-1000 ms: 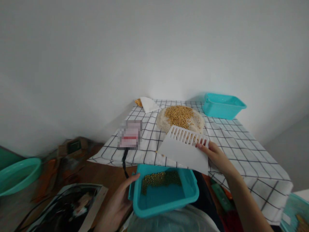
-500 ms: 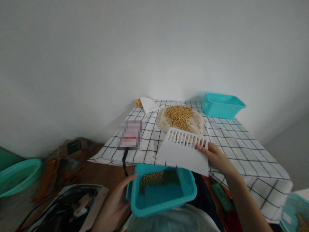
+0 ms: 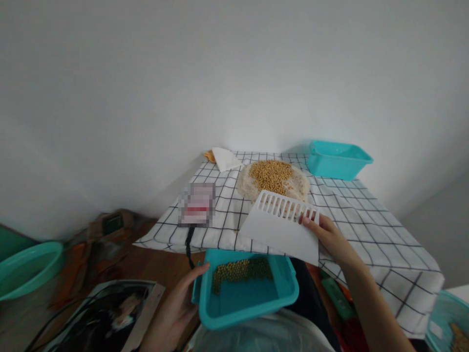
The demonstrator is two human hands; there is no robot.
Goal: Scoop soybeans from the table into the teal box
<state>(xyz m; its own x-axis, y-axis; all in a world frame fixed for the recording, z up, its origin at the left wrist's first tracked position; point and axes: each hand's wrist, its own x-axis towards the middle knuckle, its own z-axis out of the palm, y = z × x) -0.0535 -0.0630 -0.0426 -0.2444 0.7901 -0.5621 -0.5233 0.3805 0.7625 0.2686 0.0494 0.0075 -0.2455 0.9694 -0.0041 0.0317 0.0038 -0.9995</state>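
Note:
My left hand [image 3: 179, 298] grips the left end of a teal plastic bin [image 3: 249, 315], its thumb over the rim. Soybeans [image 3: 232, 270] lie along the far side inside this bin, which sits at the table's front edge. My right hand [image 3: 331, 240] is closed on the right edge of a white plastic sheet with a row of slots [image 3: 284, 234]. That sheet is tilted above the front of the table, partly over the bin's far rim. Just beyond it, a heap of soybeans [image 3: 271, 173] rests on a pale, powdery round patch [image 3: 247, 186].
A second teal bin [image 3: 331, 168] stands at the back right of the checked tablecloth [image 3: 366, 230]. A white folded cloth or paper [image 3: 225, 160] lies at the back left. Nearer left is a blurred-out flat item [image 3: 198, 204] with a black strap. A green basin [image 3: 31, 269] is at far left.
My right hand and the slotted white sheet have shifted slightly right and away from me. My left hand and the bin of soybeans stay almost where they were.

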